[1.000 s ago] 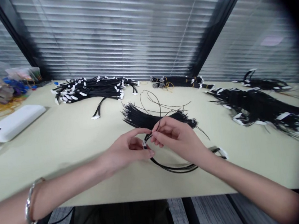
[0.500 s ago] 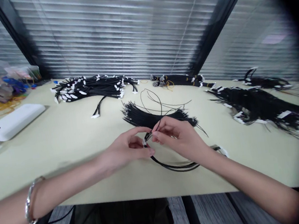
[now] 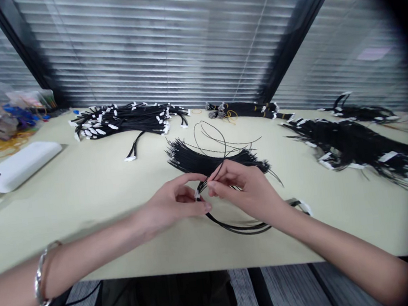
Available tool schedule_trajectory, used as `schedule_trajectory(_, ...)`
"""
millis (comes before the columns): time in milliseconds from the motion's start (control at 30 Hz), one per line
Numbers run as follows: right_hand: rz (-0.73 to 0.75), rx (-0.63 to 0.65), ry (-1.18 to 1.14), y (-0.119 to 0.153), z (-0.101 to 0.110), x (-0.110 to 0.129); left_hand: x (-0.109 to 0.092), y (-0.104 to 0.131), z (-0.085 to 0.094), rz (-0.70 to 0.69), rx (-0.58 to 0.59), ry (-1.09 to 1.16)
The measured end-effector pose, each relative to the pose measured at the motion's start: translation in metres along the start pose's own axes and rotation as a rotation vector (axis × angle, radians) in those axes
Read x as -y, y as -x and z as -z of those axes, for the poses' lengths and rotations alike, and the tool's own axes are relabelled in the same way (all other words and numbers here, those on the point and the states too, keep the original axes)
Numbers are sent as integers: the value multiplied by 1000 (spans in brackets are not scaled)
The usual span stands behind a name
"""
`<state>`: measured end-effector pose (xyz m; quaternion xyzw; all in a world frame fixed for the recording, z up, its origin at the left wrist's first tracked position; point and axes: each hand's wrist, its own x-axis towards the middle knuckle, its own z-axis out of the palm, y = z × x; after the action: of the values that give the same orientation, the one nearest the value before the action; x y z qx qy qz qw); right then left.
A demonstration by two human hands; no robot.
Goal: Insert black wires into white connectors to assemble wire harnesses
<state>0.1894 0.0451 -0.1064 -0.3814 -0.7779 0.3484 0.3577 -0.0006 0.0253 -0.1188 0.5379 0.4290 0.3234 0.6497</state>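
Observation:
My left hand has its fingers round a small white connector at the end of a black cable harness. The harness curves below my right hand to another white connector. My right hand pinches a thin black wire close to the left fingertips; the wire loops up and back over the table. Just behind the hands lies a bundle of loose thin black wires. Where the pinched wire meets the connector is too small to tell.
A pile of black cables with white connectors lies at the back left, tied bundles at the back centre, and more cables at right. A white power bank and plastic bags are at left. The table's front edge is near me.
The looped thin wire above my right hand has shifted slightly to the right. Both hands hold almost the same position.

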Motion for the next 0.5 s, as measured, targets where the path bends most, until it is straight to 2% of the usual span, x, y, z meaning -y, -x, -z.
schedule_trajectory(500, 14, -36, -27, 0, -4, -1, 1, 0, 0, -14, 1, -17)
